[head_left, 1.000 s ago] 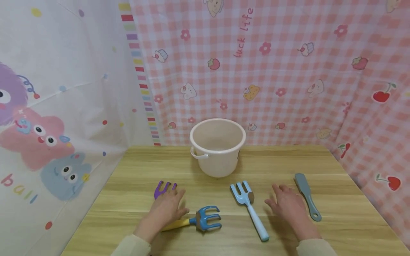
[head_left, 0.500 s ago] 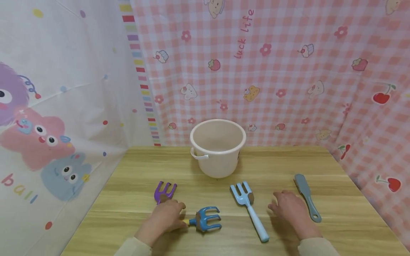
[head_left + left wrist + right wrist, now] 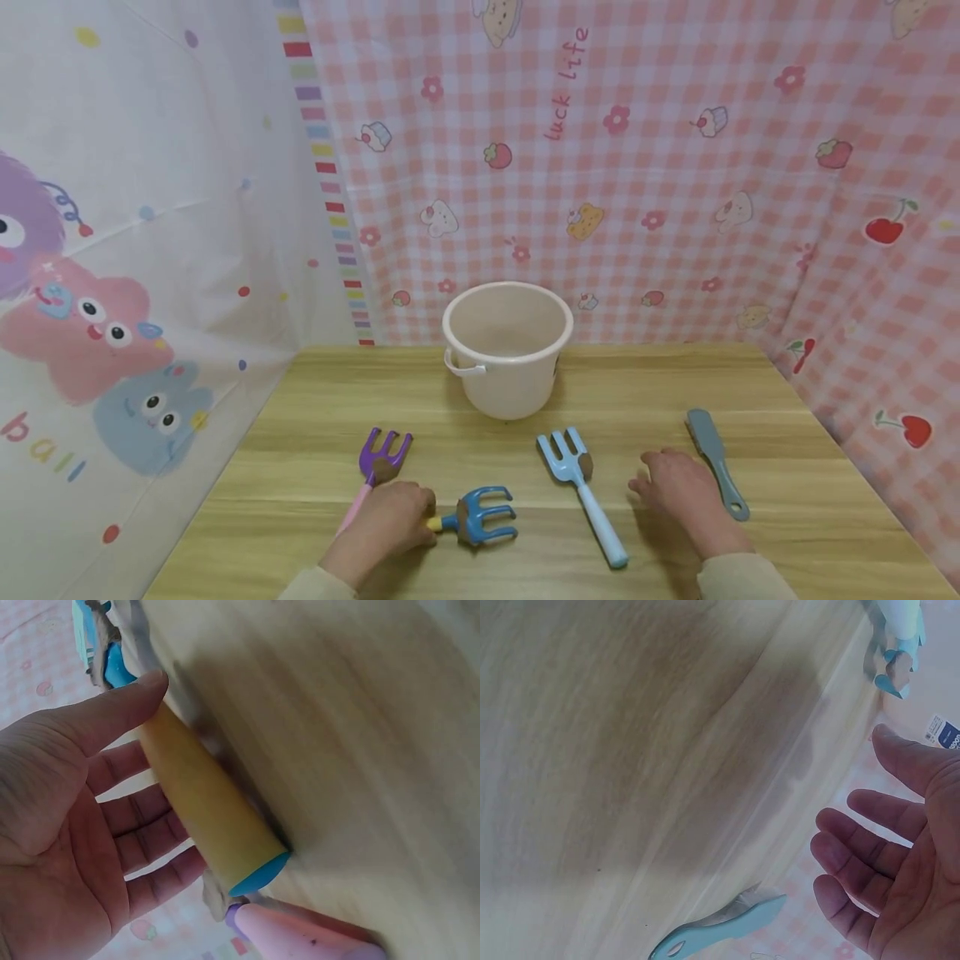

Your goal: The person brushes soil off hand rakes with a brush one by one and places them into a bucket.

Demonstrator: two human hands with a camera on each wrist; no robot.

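Observation:
Thumb and fingers of my left hand [image 3: 384, 518] close around the yellow handle of a small blue rake [image 3: 480, 515] lying on the table. In the left wrist view, the left hand [image 3: 94, 825] has its thumb across the yellow handle [image 3: 202, 795] near the blue neck, with the fingers on the other side. Just left of it lies a purple fork [image 3: 375, 458] with a pink handle. My right hand [image 3: 678, 492], fingers loosely bent and holding nothing, is between a light blue fork [image 3: 592, 508] and a grey-blue tool [image 3: 712, 450].
A cream bucket [image 3: 510, 387] with a white side handle stands behind the tools, near the back of the wooden table [image 3: 322, 383]. Pink checked cloth [image 3: 675, 167] hangs behind and to the right, white printed cloth [image 3: 210, 250] to the left.
My left hand has come down and its spread fingers have closed on the yellow handle, uncovering more of the purple fork. The right hand's fingers have bent a little more.

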